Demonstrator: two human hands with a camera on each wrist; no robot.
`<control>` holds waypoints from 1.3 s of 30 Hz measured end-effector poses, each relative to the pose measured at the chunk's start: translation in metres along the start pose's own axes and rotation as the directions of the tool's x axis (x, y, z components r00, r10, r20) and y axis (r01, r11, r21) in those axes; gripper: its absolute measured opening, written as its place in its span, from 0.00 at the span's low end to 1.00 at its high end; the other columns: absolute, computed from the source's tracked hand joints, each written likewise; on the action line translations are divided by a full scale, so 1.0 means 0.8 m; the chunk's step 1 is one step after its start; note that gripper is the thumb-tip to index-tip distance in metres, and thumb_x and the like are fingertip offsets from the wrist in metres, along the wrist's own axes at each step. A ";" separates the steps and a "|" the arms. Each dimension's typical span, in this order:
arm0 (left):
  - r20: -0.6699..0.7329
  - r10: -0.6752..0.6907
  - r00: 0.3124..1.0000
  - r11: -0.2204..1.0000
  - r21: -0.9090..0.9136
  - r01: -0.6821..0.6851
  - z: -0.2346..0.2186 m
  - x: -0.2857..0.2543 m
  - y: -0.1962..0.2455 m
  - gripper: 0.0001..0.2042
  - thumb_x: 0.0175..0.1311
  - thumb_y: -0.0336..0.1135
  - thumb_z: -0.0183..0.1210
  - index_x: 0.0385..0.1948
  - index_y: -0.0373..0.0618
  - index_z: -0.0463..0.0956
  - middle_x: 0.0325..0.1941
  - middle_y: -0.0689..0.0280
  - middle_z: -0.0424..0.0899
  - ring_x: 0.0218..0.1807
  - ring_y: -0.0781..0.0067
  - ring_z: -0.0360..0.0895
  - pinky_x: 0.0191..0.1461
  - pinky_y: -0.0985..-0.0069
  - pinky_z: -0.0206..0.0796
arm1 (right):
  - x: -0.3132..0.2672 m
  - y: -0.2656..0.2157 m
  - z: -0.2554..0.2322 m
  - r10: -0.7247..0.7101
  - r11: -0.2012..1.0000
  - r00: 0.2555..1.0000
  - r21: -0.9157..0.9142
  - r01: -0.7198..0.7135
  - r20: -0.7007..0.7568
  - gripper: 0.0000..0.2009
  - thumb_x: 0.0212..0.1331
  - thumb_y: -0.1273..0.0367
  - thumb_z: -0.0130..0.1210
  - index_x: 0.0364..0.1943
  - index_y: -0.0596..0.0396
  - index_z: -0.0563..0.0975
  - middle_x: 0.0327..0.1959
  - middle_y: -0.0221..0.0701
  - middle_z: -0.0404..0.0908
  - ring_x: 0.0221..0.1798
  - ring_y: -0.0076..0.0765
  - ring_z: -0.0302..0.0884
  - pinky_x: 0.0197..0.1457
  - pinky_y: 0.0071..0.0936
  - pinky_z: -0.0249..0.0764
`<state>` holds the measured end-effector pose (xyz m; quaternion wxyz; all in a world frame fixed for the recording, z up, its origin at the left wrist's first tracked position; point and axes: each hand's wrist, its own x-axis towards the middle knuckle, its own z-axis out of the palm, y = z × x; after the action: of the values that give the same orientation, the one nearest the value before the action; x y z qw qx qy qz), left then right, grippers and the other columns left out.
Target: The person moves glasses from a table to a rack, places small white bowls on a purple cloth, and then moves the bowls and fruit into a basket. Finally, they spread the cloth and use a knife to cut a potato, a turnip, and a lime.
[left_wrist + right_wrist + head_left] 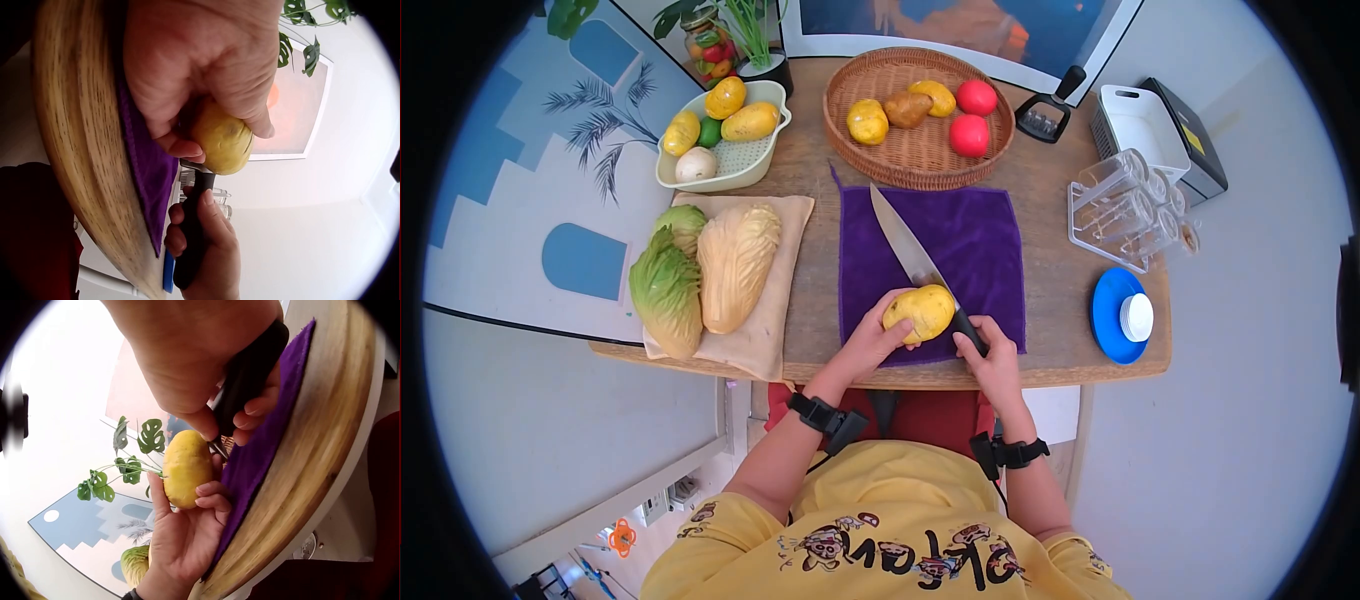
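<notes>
Yellow potato [926, 306] sits gripped in the left hand [874, 340], above the purple cloth [990, 230]. At its five o'clock, the right hand [998, 364] clasps a knife [907, 243] by the handle, blade pointing toward eleven. A wicker basket [920, 172] lies at twelve, a blue plate [1106, 300] at three.

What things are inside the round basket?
Two red items, two yellow items and one brown item lie in the basket. The bottom directly beneath them is covered and cannot be seen.

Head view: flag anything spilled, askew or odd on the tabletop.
The beige rectangular cloth under the leafy green and pale cabbages sits askew, its near edge overhanging the brown wooden table. No spill stands out.
</notes>
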<state>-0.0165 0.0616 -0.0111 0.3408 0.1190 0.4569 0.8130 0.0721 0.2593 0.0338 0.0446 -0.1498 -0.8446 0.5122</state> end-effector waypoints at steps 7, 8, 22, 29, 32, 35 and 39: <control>0.008 -0.010 1.000 1.000 -0.021 0.010 0.001 0.001 0.002 0.24 0.74 0.40 0.59 0.67 0.43 0.64 0.51 0.64 0.78 0.44 0.77 0.76 0.47 0.78 0.73 | -0.002 0.018 0.009 0.120 0.978 0.990 0.165 -0.132 0.077 0.10 0.67 0.67 0.61 0.46 0.58 0.78 0.23 0.27 0.80 0.21 0.19 0.71 0.25 0.23 0.66; 0.006 -0.013 1.000 1.000 -0.018 0.013 0.003 0.002 0.003 0.24 0.74 0.41 0.59 0.67 0.43 0.64 0.51 0.64 0.78 0.44 0.77 0.76 0.46 0.78 0.73 | -0.001 0.018 0.008 0.124 0.970 0.989 0.197 -0.139 0.086 0.10 0.67 0.67 0.61 0.46 0.57 0.78 0.23 0.26 0.80 0.20 0.18 0.70 0.25 0.23 0.65; -0.178 0.046 0.983 0.997 0.075 -0.033 -0.028 0.002 0.032 0.23 0.76 0.44 0.56 0.66 0.45 0.63 0.54 0.60 0.79 0.46 0.71 0.80 0.49 0.75 0.75 | 0.005 0.021 0.007 0.117 0.946 0.984 0.288 -0.151 0.132 0.08 0.69 0.67 0.60 0.44 0.57 0.77 0.21 0.25 0.77 0.18 0.17 0.68 0.22 0.21 0.63; -0.137 0.068 0.988 0.978 0.206 -0.039 -0.017 0.005 0.032 0.22 0.76 0.37 0.55 0.67 0.45 0.62 0.54 0.58 0.79 0.45 0.69 0.82 0.48 0.74 0.79 | 0.003 0.022 0.008 0.109 0.965 0.989 0.228 -0.130 0.100 0.09 0.68 0.67 0.60 0.45 0.57 0.78 0.21 0.26 0.78 0.18 0.18 0.71 0.23 0.22 0.66; -0.141 0.096 0.985 0.971 0.230 -0.062 -0.015 0.005 0.030 0.22 0.73 0.31 0.58 0.66 0.44 0.65 0.51 0.59 0.80 0.42 0.73 0.82 0.44 0.76 0.80 | 0.003 0.023 0.008 0.108 0.967 0.989 0.222 -0.128 0.100 0.09 0.68 0.67 0.60 0.47 0.56 0.78 0.21 0.25 0.78 0.18 0.18 0.70 0.23 0.22 0.66; -0.162 0.085 0.983 0.978 0.204 -0.051 -0.016 0.003 0.031 0.21 0.74 0.31 0.57 0.65 0.44 0.65 0.51 0.59 0.80 0.42 0.72 0.83 0.44 0.76 0.80 | -0.001 0.016 0.008 0.111 0.972 0.991 0.199 -0.123 0.071 0.11 0.68 0.66 0.61 0.47 0.57 0.78 0.22 0.27 0.79 0.19 0.19 0.71 0.24 0.23 0.66; -0.187 0.081 0.979 0.990 0.133 -0.056 -0.021 0.003 0.028 0.21 0.74 0.33 0.57 0.66 0.44 0.64 0.51 0.59 0.80 0.42 0.72 0.82 0.43 0.75 0.80 | -0.009 0.021 0.010 0.071 0.992 0.997 0.101 -0.071 0.002 0.12 0.67 0.66 0.62 0.47 0.58 0.78 0.23 0.31 0.80 0.22 0.24 0.74 0.27 0.26 0.69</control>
<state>-0.0368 0.0442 -0.0018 0.2587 0.0772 0.5340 0.8012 0.0807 0.2574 0.0156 0.0347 -0.1777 -0.8118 0.5552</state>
